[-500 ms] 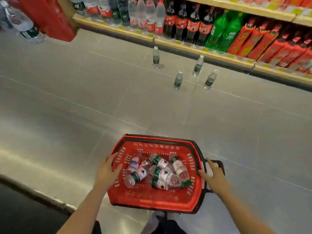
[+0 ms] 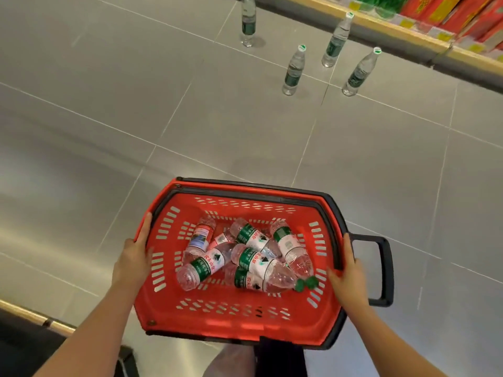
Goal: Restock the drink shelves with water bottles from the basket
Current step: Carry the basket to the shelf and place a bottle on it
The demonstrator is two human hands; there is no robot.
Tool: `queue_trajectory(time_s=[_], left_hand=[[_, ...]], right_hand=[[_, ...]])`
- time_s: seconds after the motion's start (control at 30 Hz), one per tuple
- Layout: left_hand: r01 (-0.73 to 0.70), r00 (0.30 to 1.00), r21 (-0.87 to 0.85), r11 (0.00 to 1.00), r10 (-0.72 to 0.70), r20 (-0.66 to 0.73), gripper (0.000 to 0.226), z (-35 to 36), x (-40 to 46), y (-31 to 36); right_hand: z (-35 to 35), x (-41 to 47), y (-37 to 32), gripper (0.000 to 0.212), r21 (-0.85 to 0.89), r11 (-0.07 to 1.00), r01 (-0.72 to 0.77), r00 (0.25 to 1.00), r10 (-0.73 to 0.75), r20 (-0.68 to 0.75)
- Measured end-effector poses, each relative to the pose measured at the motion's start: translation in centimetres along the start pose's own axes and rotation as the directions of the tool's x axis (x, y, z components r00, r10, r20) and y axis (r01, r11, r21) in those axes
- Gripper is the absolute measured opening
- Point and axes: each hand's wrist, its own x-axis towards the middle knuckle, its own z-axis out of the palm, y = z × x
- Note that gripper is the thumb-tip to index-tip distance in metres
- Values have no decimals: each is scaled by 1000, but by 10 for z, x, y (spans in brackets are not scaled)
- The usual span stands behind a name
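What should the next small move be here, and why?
Probably set the basket down near the shelf. Both hands grip its sides, so neither can pick a bottle; four bottles already stand on the floor there.

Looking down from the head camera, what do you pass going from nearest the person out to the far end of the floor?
Left hand and right hand on the red basket → water bottles in the basket → bare grey floor → four bottles standing on the floor → drink shelf edge.

Red basket (image 2: 234,319) — green-labelled bottles (image 2: 253,263)
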Motion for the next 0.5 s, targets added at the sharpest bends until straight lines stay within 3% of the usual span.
queue_trajectory(time_s=[0.23, 0.5], left_hand=[[10, 997, 44, 999, -14, 72, 73, -49, -1, 24], [20, 999, 0, 1000, -20, 25, 79, -155, -19, 61]], right_hand=[[-38, 27, -33, 79, -82, 991, 102, 995, -100, 23], [-114, 26, -124, 80, -165, 969, 183, 983, -178, 44]])
